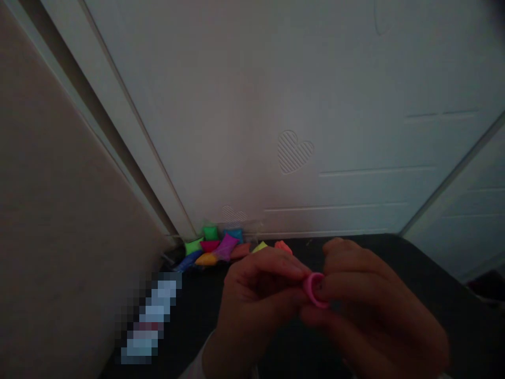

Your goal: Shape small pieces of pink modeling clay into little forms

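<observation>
A small hollow pink piece of modelling clay (309, 290), shaped like a ring or tiny cup, is held between my two hands above the dark table. My left hand (252, 308) pinches its left side between thumb and fingertips. On the other side, my right hand (384, 308) has a fingertip in the opening, with the thumb below near the lower rim. Whether the piece has a closed bottom is hidden. Behind my left hand lies a heap of small colourful clay packets (226, 247), partly covered by that hand.
The dark tabletop (398, 258) meets a white panel with embossed hearts (294, 152) at the back. A pale, pixelated long object (152, 318) lies at the left edge beside a brownish wall (59, 210). A salmon-coloured lump (283, 246) sits behind my hands.
</observation>
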Demonstrator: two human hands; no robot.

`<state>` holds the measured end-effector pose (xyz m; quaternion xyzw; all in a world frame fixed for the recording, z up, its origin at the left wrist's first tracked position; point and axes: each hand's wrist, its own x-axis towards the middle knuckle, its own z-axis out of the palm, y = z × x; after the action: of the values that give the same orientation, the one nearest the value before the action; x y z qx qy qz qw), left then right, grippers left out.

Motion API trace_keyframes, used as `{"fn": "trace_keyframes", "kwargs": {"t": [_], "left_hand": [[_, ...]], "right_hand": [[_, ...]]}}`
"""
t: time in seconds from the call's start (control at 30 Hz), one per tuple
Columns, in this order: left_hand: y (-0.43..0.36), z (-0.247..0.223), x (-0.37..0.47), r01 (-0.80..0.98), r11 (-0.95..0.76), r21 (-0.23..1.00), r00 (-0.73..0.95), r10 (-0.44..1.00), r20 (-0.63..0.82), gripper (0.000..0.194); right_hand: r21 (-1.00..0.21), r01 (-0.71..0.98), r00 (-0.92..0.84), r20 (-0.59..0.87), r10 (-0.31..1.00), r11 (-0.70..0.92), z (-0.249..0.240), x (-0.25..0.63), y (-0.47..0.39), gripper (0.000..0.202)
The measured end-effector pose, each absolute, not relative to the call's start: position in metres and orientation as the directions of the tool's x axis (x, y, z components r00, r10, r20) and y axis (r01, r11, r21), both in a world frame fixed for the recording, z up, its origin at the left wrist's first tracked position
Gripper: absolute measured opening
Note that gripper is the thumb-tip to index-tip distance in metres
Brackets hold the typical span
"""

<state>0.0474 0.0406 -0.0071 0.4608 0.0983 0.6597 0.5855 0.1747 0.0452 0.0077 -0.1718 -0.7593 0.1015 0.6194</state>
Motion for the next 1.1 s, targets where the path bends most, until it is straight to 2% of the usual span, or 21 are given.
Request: {"fn": "trace_keyframes", "kwargs": {"t": [0.27,0.5,0.6,0.83,0.97,1.1], "left_hand": [[0.0425,-0.0112,0.0465,-0.673,-0.349,0.652,0.084,0.84,0.536,0.025],[0.0422,-0.0099,0.0462,-0.665,-0.394,0.634,0.071,0.812,0.58,0.027],[0.042,-0.0097,0.0458,-0.663,-0.384,0.642,0.054,0.832,0.553,0.023],[0.0379,-0.0062,0.0449,-0.637,-0.234,0.734,0.117,0.912,0.392,0.013],[0.038,-0.0027,0.0457,-0.644,-0.22,0.733,0.133,0.911,0.39,0.016],[0.0411,-0.0038,0.0452,-0.635,-0.288,0.717,0.131,0.874,0.468,0.02]], "right_hand": [[-0.371,0.144,-0.244,0.885,0.396,0.918,0.0075,0.1788,0.0425,0.011],[-0.379,0.144,-0.177,0.899,0.4,0.914,0.0086,0.1752,0.0435,0.006],[-0.384,0.145,-0.199,0.891,0.407,0.912,0.008,0.1763,0.0441,0.008],[-0.37,0.175,-0.257,0.877,0.405,0.912,0.0054,0.1813,0.0418,0.018],[-0.366,0.173,-0.228,0.888,0.399,0.914,0.0086,0.1786,0.0423,0.009],[-0.363,0.162,-0.194,0.9,0.39,0.918,0.0083,0.1773,0.0433,0.009]]}}
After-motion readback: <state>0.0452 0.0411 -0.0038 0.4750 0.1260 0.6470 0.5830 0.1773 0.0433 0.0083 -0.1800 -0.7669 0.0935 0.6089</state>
